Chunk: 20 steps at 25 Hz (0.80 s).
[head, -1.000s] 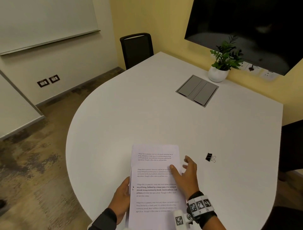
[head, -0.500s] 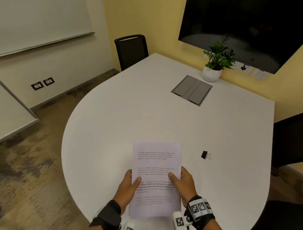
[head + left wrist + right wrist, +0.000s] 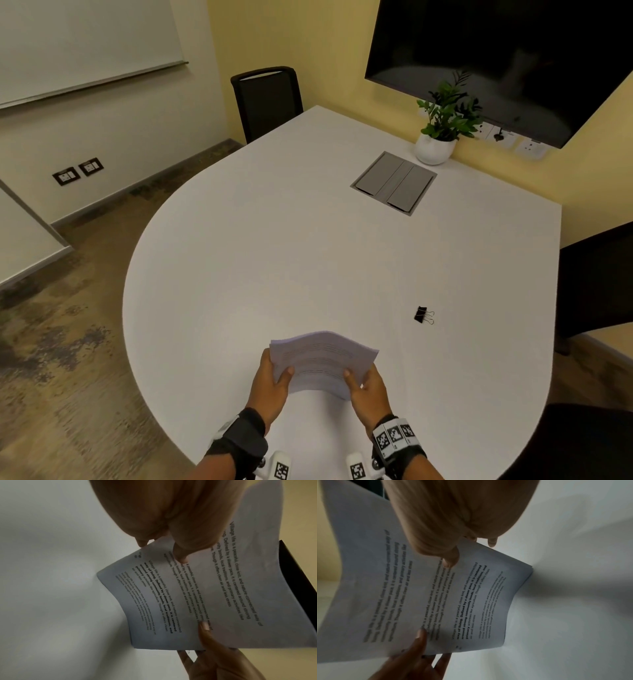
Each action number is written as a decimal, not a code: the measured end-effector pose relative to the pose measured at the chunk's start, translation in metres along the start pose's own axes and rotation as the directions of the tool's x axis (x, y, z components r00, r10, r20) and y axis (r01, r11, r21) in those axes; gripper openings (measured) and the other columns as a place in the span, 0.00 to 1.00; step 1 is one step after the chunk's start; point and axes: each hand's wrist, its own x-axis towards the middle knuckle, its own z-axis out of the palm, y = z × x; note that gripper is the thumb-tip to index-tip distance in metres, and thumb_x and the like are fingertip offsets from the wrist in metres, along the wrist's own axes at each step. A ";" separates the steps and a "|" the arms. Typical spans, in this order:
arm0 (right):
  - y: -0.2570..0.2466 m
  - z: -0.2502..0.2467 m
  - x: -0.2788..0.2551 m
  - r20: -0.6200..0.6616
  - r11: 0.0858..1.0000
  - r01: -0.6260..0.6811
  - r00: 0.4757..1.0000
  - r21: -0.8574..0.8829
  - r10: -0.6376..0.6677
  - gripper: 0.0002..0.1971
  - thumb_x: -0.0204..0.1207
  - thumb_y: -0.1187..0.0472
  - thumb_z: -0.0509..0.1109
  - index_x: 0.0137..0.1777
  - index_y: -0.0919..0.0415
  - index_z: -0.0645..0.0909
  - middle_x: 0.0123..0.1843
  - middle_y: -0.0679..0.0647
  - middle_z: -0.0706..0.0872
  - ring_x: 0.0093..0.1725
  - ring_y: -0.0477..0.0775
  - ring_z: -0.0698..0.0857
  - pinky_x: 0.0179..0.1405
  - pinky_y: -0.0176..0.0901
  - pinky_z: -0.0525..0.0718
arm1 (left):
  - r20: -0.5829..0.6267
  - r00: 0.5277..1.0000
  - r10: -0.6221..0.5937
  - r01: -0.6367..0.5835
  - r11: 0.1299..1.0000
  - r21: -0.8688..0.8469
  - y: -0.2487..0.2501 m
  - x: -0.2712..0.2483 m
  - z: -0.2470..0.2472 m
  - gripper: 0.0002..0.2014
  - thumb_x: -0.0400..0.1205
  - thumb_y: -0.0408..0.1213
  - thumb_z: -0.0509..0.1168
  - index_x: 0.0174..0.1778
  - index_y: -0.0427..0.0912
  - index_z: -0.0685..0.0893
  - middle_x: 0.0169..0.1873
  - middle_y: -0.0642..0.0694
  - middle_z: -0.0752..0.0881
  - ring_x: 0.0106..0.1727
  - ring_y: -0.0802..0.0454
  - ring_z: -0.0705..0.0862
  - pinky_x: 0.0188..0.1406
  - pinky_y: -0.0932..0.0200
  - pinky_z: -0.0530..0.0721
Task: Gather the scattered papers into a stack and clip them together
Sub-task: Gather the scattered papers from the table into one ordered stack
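The stack of papers (image 3: pixel 322 363) stands low in the centre of the head view, held between the two hands above the near edge of the white table (image 3: pixel 308 240), its bottom edge resting on or just over the tabletop (the wrist views show that edge meeting the surface, though actual contact is hard to confirm). The left hand (image 3: pixel 270 383) grips the stack's left side, thumb on the printed face and fingers behind; the right hand (image 3: pixel 368 387) grips the right side the same way, thumb in front. In the left wrist view the left thumb presses the page near its upper middle, and the right thumb shows at the lower edge of that frame. The sheets stand roughly upright on a short edge, long axis running up from the table, and they bow toward the far side at the top, with the printed face turned to the person. The text repeats in several paragraphs; legible parts read "Village life is a peaceful, close-knit, and nature-connected way of living. Defined by a slower pace, it is centered around strong community bonds, local traditions, and primary activities like agriculture." A black binder clip (image 3: pixel 423 315) lies on the table to the right of the stack, above the right hand in the frame and well apart from it.
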 end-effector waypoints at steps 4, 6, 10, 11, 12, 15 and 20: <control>-0.012 -0.006 0.004 0.018 0.994 0.073 0.997 -0.079 -0.071 0.15 0.86 0.68 0.69 0.68 0.50 0.79 0.64 0.50 0.90 0.63 0.44 0.88 0.71 0.52 0.87 | -0.011 1.000 0.011 -0.012 1.000 -0.028 0.003 0.001 -0.008 0.21 0.88 0.30 0.68 0.73 0.55 0.76 0.62 0.51 0.88 0.66 0.48 0.86 0.58 0.60 0.85; -0.021 -0.011 0.009 0.046 0.987 0.132 0.991 -0.092 -0.129 0.11 0.86 0.68 0.71 0.63 0.52 0.82 0.62 0.50 0.92 0.59 0.45 0.92 0.68 0.52 0.90 | 0.004 1.000 -0.004 0.004 0.997 -0.078 0.006 0.001 -0.015 0.21 0.86 0.32 0.72 0.73 0.54 0.79 0.61 0.51 0.90 0.64 0.49 0.89 0.58 0.56 0.89; -0.033 -0.020 0.019 0.090 0.981 0.188 0.979 -0.043 -0.183 0.13 0.83 0.67 0.74 0.65 0.56 0.86 0.61 0.52 0.95 0.60 0.54 0.94 0.66 0.61 0.91 | 0.097 0.994 -0.050 0.076 0.954 -0.292 0.009 -0.003 -0.028 0.22 0.82 0.35 0.77 0.72 0.49 0.86 0.62 0.46 0.94 0.63 0.44 0.93 0.63 0.42 0.92; -0.036 -0.021 0.020 0.103 0.983 0.183 0.978 -0.016 -0.181 0.13 0.82 0.66 0.76 0.65 0.56 0.87 0.61 0.52 0.96 0.60 0.56 0.94 0.66 0.63 0.91 | 0.125 0.990 -0.071 0.111 0.930 -0.351 0.009 -0.003 -0.029 0.22 0.80 0.35 0.78 0.71 0.46 0.87 0.63 0.44 0.94 0.64 0.41 0.92 0.64 0.38 0.91; -0.038 -0.020 0.021 0.109 0.984 0.178 0.978 0.004 -0.177 0.13 0.81 0.65 0.77 0.64 0.56 0.87 0.60 0.53 0.96 0.60 0.58 0.95 0.65 0.64 0.91 | 0.142 0.986 -0.091 0.142 0.902 -0.407 0.007 -0.003 -0.031 0.25 0.77 0.37 0.81 0.71 0.43 0.87 0.64 0.41 0.94 0.65 0.38 0.92 0.67 0.36 0.89; -0.044 -0.020 0.016 0.140 0.989 0.144 0.979 0.031 -0.147 0.16 0.77 0.60 0.82 0.64 0.56 0.87 0.59 0.54 0.96 0.59 0.59 0.95 0.65 0.66 0.91 | 0.106 0.986 -0.125 0.161 0.858 -0.489 0.003 0.000 -0.035 0.41 0.61 0.45 0.91 0.71 0.39 0.88 0.64 0.35 0.93 0.66 0.33 0.90 0.72 0.33 0.85; -0.045 -0.045 -0.010 0.183 0.994 -0.021 0.983 0.108 0.001 0.17 0.78 0.64 0.82 0.65 0.65 0.87 0.53 0.63 0.97 0.59 0.73 0.93 0.59 0.59 0.93 | -0.083 0.985 -0.152 0.064 0.763 -0.643 0.004 0.002 -0.052 0.24 0.80 0.31 0.76 0.74 0.40 0.85 0.69 0.33 0.89 0.70 0.32 0.87 0.76 0.29 0.79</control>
